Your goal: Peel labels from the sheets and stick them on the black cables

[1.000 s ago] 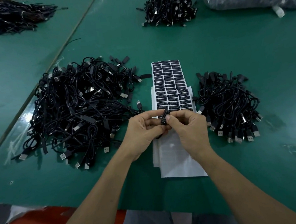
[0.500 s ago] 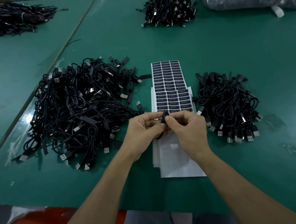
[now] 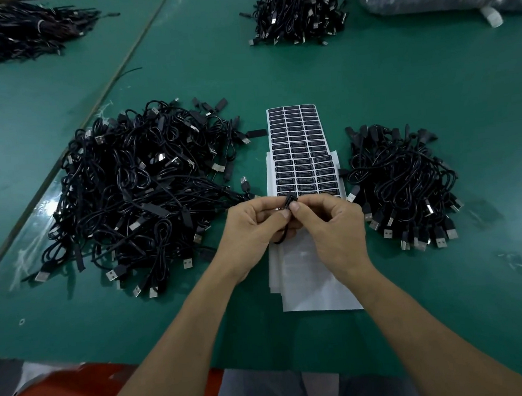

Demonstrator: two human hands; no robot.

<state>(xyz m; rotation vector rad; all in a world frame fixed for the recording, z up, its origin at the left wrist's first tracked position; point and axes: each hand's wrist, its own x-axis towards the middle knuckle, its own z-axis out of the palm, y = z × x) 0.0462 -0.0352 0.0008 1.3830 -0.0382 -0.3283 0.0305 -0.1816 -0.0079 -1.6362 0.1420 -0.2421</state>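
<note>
pinching one black cable point(image 3: 289, 202) between thumbs and forefingers, left hand point(image 3: 252, 229) and right hand point(image 3: 333, 228) touching, over the label sheet point(image 3: 299, 151) at the tabletop point(image 3: 399, 73) middle. near rows look peeled, many labels left. guess: small right pile point(image 3: 401, 185) done, big left pile point(image 3: 142, 190) pending.

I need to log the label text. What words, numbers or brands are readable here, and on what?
Nothing is legible.
The labels on the sheet: pale print, too small and blurred to read.
The cable pinched between left hand and right hand: no marking that shows.
</note>
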